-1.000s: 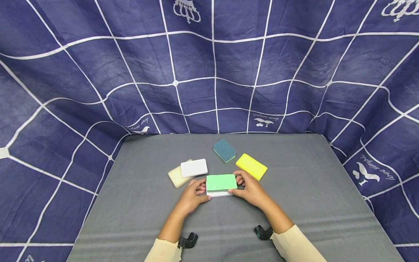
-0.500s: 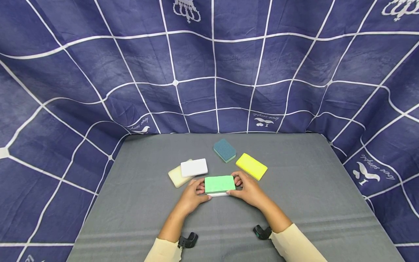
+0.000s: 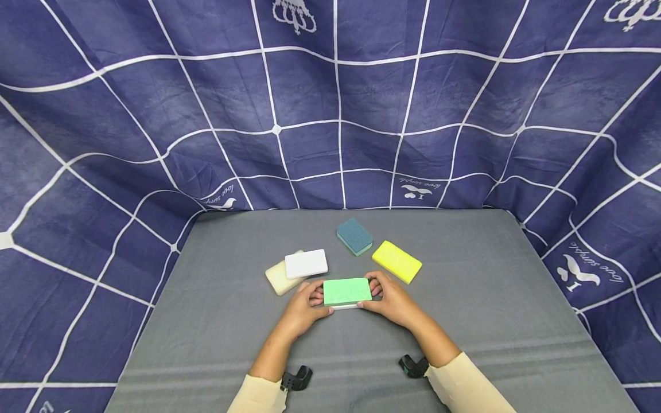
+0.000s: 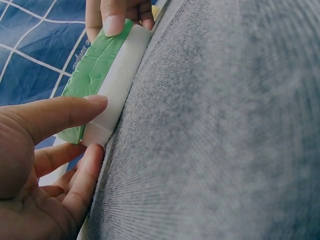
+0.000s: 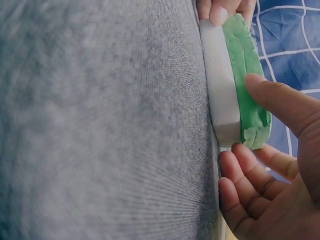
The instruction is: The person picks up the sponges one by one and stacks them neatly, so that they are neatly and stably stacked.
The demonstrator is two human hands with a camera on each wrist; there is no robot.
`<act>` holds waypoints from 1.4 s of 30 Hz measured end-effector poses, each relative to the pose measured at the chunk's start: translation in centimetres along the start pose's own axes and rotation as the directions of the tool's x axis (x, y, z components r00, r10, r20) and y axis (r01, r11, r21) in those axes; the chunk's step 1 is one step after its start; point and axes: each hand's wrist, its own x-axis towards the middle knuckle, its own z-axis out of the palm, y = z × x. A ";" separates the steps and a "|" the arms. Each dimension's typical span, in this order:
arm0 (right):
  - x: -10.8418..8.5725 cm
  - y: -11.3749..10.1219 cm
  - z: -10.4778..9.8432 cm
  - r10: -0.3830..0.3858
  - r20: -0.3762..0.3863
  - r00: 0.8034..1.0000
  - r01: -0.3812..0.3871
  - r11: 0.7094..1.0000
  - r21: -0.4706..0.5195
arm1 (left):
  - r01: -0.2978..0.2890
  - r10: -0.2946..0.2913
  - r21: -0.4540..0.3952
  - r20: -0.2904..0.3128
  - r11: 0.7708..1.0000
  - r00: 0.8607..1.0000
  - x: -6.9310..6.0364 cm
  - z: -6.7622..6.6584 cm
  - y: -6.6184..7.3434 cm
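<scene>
A green sponge (image 3: 348, 291) lies flat on top of a white sponge (image 4: 125, 65), their long sides nearly in line. The white one rests on the grey cloth and shows as a thin strip in the head view. At the left end, my left hand (image 3: 301, 311) holds the white sponge (image 5: 220, 80), thumb on its near side and fingers round its end. My right hand (image 3: 395, 301) grips the right end of the green sponge (image 5: 247, 85), its thumb pressed on the near side. The far sides of both are hidden.
Behind the left hand, another white sponge (image 3: 306, 264) overlaps a cream sponge (image 3: 280, 280). A teal scouring sponge (image 3: 354, 236) lies farther back, and a yellow sponge (image 3: 396, 261) sits just beyond the right hand. A blue checked curtain (image 3: 330, 103) surrounds the grey table (image 3: 465, 275).
The green sponge has come down from a tilt and shifted slightly left with my right hand, now lying flat on the white one. My left hand has stayed put.
</scene>
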 end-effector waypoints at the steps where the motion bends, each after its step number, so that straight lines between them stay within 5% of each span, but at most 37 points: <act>1: 0.0 0.0 0.0 0.000 0.004 1.000 0.000 1.000 0.005 | 0.009 -0.009 -0.005 0.000 1.000 1.000 0.0 0.0 0.0; 25: -0.7 0.5 -0.5 0.001 0.035 0.999 -0.004 0.996 0.092 | -0.008 0.008 -0.029 -0.006 1.000 1.000 0.1 0.0 0.0; 34: -0.9 1.1 -0.7 0.012 0.044 0.999 -0.023 0.968 0.248 | 0.004 -0.002 -0.069 0.026 0.998 1.000 0.0 -0.2 0.1; 42: -1.1 1.4 -0.6 0.035 0.067 0.997 -0.052 0.960 0.276 | 0.015 -0.012 -0.044 0.050 0.999 0.999 -0.1 -0.5 -0.2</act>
